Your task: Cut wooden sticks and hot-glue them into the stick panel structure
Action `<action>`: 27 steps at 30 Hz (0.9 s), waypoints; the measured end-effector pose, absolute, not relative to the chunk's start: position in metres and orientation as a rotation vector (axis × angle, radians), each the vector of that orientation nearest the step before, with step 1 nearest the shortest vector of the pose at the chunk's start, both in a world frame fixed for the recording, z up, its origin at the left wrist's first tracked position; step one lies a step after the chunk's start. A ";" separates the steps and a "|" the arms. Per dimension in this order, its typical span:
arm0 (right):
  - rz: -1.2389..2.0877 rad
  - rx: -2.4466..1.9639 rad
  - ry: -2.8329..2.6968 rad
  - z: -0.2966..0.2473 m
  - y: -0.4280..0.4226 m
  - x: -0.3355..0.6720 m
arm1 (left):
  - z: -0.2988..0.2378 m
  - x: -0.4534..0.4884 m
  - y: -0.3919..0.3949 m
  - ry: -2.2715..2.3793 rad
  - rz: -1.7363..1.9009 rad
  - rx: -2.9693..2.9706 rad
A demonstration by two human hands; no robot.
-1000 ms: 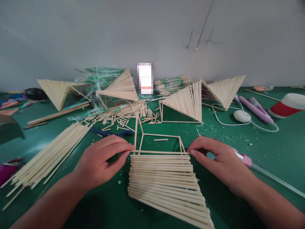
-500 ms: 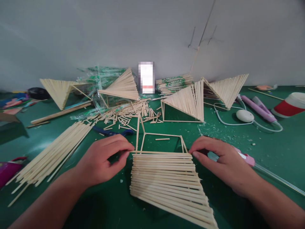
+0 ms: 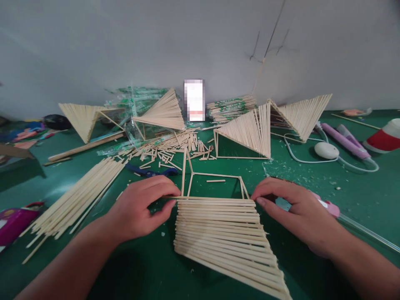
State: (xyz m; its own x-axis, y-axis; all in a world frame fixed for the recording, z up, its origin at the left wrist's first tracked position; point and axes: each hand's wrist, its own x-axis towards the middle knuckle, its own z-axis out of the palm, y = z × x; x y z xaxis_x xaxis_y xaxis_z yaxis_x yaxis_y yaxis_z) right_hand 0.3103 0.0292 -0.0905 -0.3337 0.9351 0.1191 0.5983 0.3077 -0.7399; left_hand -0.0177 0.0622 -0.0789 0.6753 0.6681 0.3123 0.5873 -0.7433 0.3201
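Pale stick model (image 3: 228, 237), near side slatted (narrow gaps), far side open, thin stick (image 3: 215, 199) along upper slatted edge

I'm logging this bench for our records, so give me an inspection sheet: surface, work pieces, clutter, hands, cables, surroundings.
Surface: green tabletop, pale flecks scattered on it.
Work pieces: slatted stick panel nearest the wearer; open stick frame just beyond it.
Clutter: short cut pieces, loose long sticks, blue tool partly behind the left hand.
Hands: left hand pinches a single stick along the panel's far edge; right hand at its other end, grip unclear.
Other people's hands: nothing seen.
Cables: white cable looping near a lilac tool.
Surroundings: grey wall behind; red-and-white cup at right.
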 end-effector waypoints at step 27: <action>0.750 -1.358 -2.053 -0.090 0.030 0.308 | -0.078 -0.019 0.061 1.022 0.558 2.678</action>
State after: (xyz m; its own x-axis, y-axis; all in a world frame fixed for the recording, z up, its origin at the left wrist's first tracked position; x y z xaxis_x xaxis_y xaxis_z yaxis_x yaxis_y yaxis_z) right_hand 0.3076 0.0300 -0.0896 -0.3296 0.9328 0.1457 0.6190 0.3300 -0.7127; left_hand -0.0192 0.0613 -0.0784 0.6859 0.6760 0.2695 0.5919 -0.7336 0.3338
